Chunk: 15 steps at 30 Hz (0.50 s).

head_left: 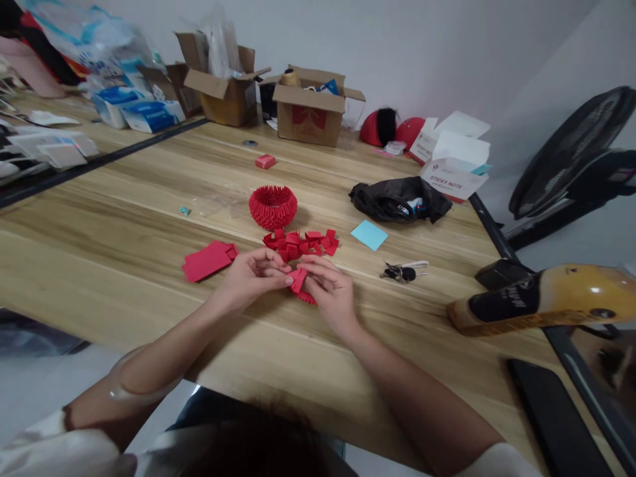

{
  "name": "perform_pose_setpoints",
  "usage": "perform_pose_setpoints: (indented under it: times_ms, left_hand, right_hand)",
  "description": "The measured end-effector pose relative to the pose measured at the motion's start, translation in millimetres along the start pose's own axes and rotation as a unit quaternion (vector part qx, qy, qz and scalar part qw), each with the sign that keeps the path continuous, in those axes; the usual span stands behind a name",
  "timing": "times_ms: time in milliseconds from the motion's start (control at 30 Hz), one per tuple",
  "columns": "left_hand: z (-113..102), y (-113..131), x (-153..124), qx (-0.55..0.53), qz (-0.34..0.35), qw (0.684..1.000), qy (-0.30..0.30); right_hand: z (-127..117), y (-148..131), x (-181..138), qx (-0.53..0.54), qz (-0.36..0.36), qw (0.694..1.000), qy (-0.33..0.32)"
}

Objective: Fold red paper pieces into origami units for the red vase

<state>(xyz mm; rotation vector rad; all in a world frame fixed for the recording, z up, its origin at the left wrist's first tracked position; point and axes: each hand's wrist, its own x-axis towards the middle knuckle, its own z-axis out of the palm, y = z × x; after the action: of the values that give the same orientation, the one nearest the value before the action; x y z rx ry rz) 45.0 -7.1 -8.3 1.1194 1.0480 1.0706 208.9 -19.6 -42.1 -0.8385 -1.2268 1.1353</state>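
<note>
Between my left hand (253, 278) and my right hand (330, 291) is a small folded piece of red paper (297, 279), pinched by the fingers of both. Just under it, partly hidden by my right hand, lies a red ridged paper piece (307, 297). Several loose folded red paper pieces (293, 245) are heaped beyond my fingertips. Behind them stands a round red bowl (273, 211) built of many folded paper units. A stack of flat red paper sheets (209, 260) lies left of my left hand.
To the right are a blue paper square (369, 234), keys (400, 272), a black bag (400, 200), a bottle with a yellow top (541, 298) and a black phone (559, 417). Cardboard boxes (309, 122) line the wall. A red packet (265, 161) lies mid-table; a black fan (571, 152) stands at right.
</note>
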Motion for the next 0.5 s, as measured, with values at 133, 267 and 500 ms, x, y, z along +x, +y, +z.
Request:
perform_pose_setpoints:
  times_ms: [133, 267, 500]
  left_hand:
    - [0.7, 1.4, 0.3, 0.020, 0.009, 0.999, 0.032]
    - [1.4, 3.1, -0.5, 0.037, 0.011, 0.999, 0.025]
    - [2.8, 4.6, -1.9, 0.061, 0.005, 0.998, 0.025]
  right_hand:
    - [0.9, -1.1, 0.3, 0.028, 0.074, 0.996, 0.044]
    - [1.9, -4.5, 0.8, 0.017, 0.093, 0.995, 0.036]
    - [1.5, 0.7, 3.8, 0.109, 0.150, 0.982, 0.024]
